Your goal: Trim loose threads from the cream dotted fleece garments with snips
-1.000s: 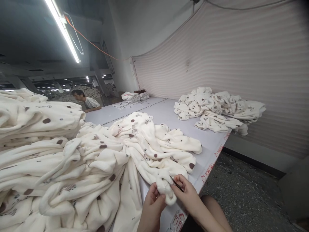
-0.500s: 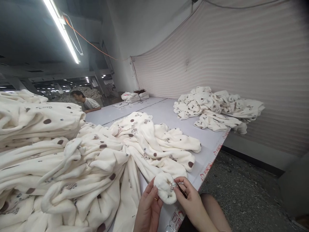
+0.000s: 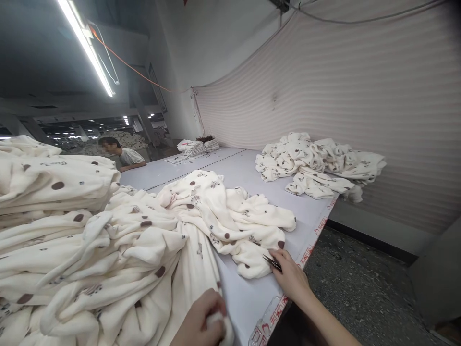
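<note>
One pale table (image 3: 239, 300) runs from the bottom of the frame up past its centre, and a big heap of cream fleece (image 3: 139, 250) fills its lower left. Beside that, in the middle of the frame, lies a spotted fleece garment (image 3: 209, 206), its sleeve-like ends (image 3: 250, 264) pointing right. I expect it to handle as soft, limp and light at the ends, though the bunched mass behind would drag; nothing about it looks slippery or fragile. I would take hold at a narrow end, where little cloth gathers, rather than in the loose middle. At lower centre, my left grip (image 3: 200, 317) is curled in, slightly blurred, with a white fleece end (image 3: 227, 331) between thumb and fingers. Right of centre, my right grip (image 3: 290, 276) is drawn together, pinching a dark pointed tool (image 3: 272, 263), snips or tweezers, I cannot tell which. Its tip lies over the nearest of those ends, and the grip itself appears to touch the cloth.
</note>
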Demonstrator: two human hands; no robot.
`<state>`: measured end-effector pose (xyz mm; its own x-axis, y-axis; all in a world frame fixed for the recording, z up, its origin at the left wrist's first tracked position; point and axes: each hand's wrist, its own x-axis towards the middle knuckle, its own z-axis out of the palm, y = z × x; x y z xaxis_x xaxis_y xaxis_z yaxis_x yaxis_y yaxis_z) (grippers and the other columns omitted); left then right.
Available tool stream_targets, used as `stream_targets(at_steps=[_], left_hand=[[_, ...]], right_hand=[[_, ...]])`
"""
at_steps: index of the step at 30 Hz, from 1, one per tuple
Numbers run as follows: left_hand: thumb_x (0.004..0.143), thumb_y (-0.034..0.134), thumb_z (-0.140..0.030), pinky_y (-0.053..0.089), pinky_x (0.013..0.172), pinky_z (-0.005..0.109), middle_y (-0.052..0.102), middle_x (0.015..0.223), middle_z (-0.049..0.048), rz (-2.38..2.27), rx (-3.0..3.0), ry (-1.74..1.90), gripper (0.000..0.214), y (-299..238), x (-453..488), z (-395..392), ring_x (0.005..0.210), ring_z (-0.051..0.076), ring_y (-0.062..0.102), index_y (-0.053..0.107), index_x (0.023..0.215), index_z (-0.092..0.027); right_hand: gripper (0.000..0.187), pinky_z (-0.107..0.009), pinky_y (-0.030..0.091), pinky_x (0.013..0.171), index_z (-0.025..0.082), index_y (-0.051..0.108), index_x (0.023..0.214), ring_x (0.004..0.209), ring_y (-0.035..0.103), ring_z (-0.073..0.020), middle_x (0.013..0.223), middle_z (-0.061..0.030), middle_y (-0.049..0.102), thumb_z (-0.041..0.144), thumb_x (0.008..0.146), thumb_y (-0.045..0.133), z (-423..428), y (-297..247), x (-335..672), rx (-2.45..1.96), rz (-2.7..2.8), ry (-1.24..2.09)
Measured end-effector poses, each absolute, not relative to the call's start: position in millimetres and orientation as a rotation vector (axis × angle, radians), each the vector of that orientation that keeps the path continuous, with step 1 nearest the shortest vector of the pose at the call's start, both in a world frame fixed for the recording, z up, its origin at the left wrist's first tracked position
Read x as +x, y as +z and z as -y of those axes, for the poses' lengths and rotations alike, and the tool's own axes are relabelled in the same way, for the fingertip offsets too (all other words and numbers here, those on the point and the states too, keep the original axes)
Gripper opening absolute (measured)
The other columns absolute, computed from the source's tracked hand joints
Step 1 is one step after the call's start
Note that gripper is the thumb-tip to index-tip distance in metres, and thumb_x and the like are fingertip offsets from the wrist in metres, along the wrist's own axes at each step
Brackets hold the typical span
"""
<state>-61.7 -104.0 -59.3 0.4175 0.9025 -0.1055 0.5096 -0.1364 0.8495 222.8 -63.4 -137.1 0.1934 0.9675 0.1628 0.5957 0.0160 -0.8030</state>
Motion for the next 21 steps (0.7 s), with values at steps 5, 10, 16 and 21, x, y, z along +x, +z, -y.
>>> stream_targets(at_steps=[5,10,16,21], left_hand=[[0.062,0.062,-0.030,0.045,0.077,0.033,0.060,0.103,0.0076,-1.436,2.109,-0.145,0.026,-59,-61,97,0.081,0.023,0.061,0.069,0.085,-0.021],[0.068,0.055,-0.021,0.042,0.089,0.038,0.056,0.111,0.0129,-1.395,2.229,0.396,0.043,-60,1,98,0.102,0.027,0.053,0.055,0.110,-0.016],[0.077,0.046,-0.018,0.047,0.072,0.035,0.062,0.088,0.0062,-1.300,1.770,1.049,0.017,-76,47,90,0.079,0.022,0.059,0.052,0.092,-0.020],[0.074,0.063,-0.031,0.047,0.067,0.028,0.065,0.091,0.0060,-1.126,1.408,1.094,0.019,-66,36,86,0.082,0.021,0.061,0.058,0.088,-0.018]], right_hand=[[0.013,-0.032,0.044,0.078,0.021,0.060,0.078,0.087,0.058,-0.0215,0.093,-0.0036,0.058,0.032,0.078,0.054,49,-137,226,-1.550,1.547,0.710],[0.025,-0.024,0.044,0.067,0.020,0.054,0.076,0.073,0.053,-0.0162,0.074,0.0017,0.055,0.042,0.086,0.048,67,-109,214,-1.289,1.578,0.970],[0.022,-0.024,0.045,0.071,0.022,0.055,0.089,0.082,0.055,-0.0172,0.089,0.0001,0.059,0.043,0.084,0.055,95,-92,193,-1.215,1.415,0.987],[0.023,-0.026,0.046,0.079,0.023,0.057,0.096,0.097,0.058,-0.0212,0.101,-0.0033,0.062,0.034,0.077,0.062,104,-108,188,-1.293,1.383,0.820]])
